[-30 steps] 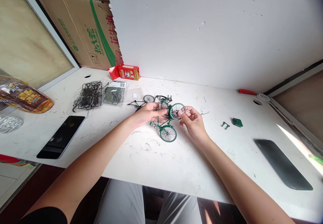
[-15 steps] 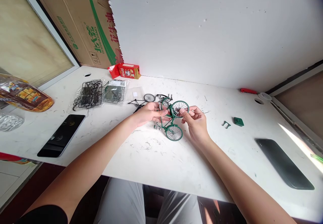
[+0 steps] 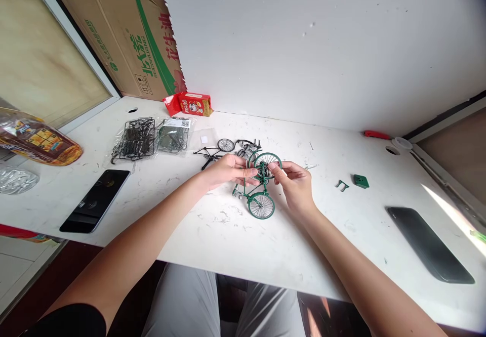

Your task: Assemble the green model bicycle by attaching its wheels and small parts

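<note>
Above the white table, both of my hands are on a small green model bicycle (image 3: 261, 205). My left hand (image 3: 227, 170) has its thumb and fingers closed around the frame. My right hand (image 3: 294, 182) pinches a green-rimmed wheel (image 3: 268, 158) at the upper end of the frame, thumb on the spokes. Whether that wheel is fixed in the frame, I cannot tell. The bicycle's other wheel hangs toward me, with the handlebar end at its left. Just behind my left hand lie black bicycle parts, including a black frame (image 3: 208, 153) and a black wheel (image 3: 226, 145).
Bagged part frames (image 3: 134, 138) and a red box (image 3: 195, 105) stand at the back left. A phone (image 3: 94, 200) and a bottle (image 3: 45, 139) lie left. On the right are a green block (image 3: 360, 180), a small green bracket (image 3: 342, 185) and a dark oblong object (image 3: 429, 245).
The pinched wheel has shifted slightly left, over the frame's upper end. The lower wheel has swung a little toward me. Both hands keep their grip, and the camera view has shifted slightly.
</note>
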Demonstrator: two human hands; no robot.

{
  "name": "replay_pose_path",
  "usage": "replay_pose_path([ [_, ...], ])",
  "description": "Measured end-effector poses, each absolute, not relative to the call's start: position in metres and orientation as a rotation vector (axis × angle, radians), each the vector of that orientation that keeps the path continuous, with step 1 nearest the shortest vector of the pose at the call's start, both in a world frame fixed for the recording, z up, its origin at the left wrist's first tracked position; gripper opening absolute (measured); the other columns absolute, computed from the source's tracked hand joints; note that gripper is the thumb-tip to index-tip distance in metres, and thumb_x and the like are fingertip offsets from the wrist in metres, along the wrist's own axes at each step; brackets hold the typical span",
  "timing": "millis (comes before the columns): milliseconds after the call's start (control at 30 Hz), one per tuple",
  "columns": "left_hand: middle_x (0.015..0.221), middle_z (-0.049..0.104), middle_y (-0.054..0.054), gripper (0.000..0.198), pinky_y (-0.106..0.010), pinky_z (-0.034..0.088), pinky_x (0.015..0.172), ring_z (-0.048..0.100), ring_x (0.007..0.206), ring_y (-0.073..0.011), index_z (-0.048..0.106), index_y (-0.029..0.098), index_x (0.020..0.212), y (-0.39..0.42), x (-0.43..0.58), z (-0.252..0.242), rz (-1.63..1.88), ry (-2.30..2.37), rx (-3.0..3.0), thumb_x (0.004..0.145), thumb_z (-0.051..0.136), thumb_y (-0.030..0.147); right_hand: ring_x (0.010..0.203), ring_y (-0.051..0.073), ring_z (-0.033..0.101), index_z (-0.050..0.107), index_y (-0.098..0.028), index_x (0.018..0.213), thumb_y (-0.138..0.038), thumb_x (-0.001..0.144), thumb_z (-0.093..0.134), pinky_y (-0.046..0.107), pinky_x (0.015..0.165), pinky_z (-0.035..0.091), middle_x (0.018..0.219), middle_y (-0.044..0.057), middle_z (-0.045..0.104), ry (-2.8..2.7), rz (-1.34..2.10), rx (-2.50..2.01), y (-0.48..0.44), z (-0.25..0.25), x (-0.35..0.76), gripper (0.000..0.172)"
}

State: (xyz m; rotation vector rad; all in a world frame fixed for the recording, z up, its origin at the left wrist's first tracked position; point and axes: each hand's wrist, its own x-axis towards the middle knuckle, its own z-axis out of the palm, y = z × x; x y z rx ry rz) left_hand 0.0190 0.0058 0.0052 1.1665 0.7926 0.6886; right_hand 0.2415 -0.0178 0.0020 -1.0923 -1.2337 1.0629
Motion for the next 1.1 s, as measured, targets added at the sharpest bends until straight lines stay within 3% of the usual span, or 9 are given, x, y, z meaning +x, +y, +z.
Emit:
replay_pose_path([
  [167,0.099,0.079,-0.014,0.047,-0.036,0.058,0.079,0.079,0.098,-0.0297,0.077,0.011,0.102,0.002,0.026,0.005,0.716,0.835,1.136,0.077,0.091,0.048,0.064,0.012,0.05,0.078,-0.022,0.075,-0.046,0.08,0.088,0.028,0.055,0.044,0.076,0.001,0.067,-1.286,1.035,-1.114,-0.02,0.004,0.241,0.027],
  [300,0.101,0.079,-0.012,0.046,-0.029,0.05,0.069,0.079,0.088,-0.023,0.078,0.014,0.103,0.0,0.031,0.002,0.783,0.857,1.153,0.079,0.089,0.051,0.067,0.013,0.053,0.08,-0.023,0.079,-0.048,0.084,0.084,0.028,0.056,0.046,0.078,0.002,0.068,-1.302,1.082,-1.079,-0.02,0.002,0.242,0.026],
  [533,0.102,0.079,-0.01,0.047,-0.03,0.049,0.072,0.074,0.076,-0.0162,0.079,0.015,0.106,0.003,0.032,-0.004,0.84,0.837,1.128,0.081,0.086,0.054,0.074,0.014,0.061,0.082,-0.025,0.092,-0.04,0.081,0.087,0.028,0.058,0.05,0.096,0.004,0.077,-1.325,1.117,-1.037,-0.021,0.0,0.242,0.02],
  [833,0.101,0.079,-0.012,0.043,-0.029,0.05,0.071,0.075,0.081,-0.019,0.08,0.012,0.103,0.0,0.031,0.002,0.817,0.83,1.146,0.081,0.088,0.049,0.087,0.02,0.07,0.083,-0.026,0.101,-0.038,0.083,0.087,0.035,0.071,0.058,0.096,0.005,0.079,-1.363,0.909,-1.056,-0.028,0.001,0.24,0.022],
  [1100,0.114,0.078,-0.015,0.045,-0.035,0.058,0.084,0.077,0.087,-0.022,0.078,0.012,0.11,-0.006,0.038,0.005,0.871,0.737,1.191,0.082,0.087,0.047,0.094,0.021,0.068,0.079,-0.028,0.113,-0.038,0.09,0.08,0.035,0.072,0.058,0.101,0.005,0.075,-1.501,0.766,-1.012,-0.029,0.004,0.241,0.025],
])
